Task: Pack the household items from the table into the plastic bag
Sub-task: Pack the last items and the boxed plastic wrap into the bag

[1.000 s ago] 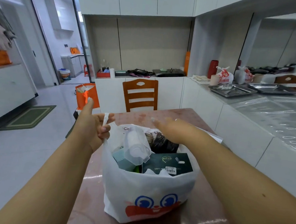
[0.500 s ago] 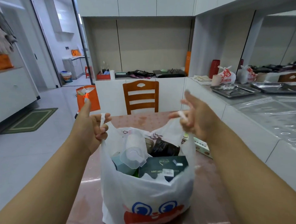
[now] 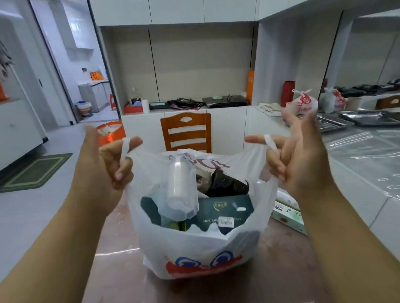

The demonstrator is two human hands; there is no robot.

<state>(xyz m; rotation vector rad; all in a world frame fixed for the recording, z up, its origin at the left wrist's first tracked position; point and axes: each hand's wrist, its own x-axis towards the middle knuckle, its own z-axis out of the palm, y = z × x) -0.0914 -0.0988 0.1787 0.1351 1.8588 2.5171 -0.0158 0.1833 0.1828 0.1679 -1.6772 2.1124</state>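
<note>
Head view: table (image 3: 280,283) bears the bag (image 3: 196,250), upright, mouth up, nearly full; a long box (image 3: 286,215) beside it lies flat, long axis running away rightward, seemingly unpacked. Left hand (image 3: 100,169) and right hand (image 3: 298,161) each hook curled fingers through a handle, pulling them apart; inside, a roll (image 3: 178,185) stands upright

My two forearms enter from the lower left and lower right of the frame, both bare to the frame's edge, with no sleeve showing. My left hand (image 3: 105,167) and right hand (image 3: 298,161) are ungloved, with short, unpainted fingernails; the wrists show no covering.
</note>
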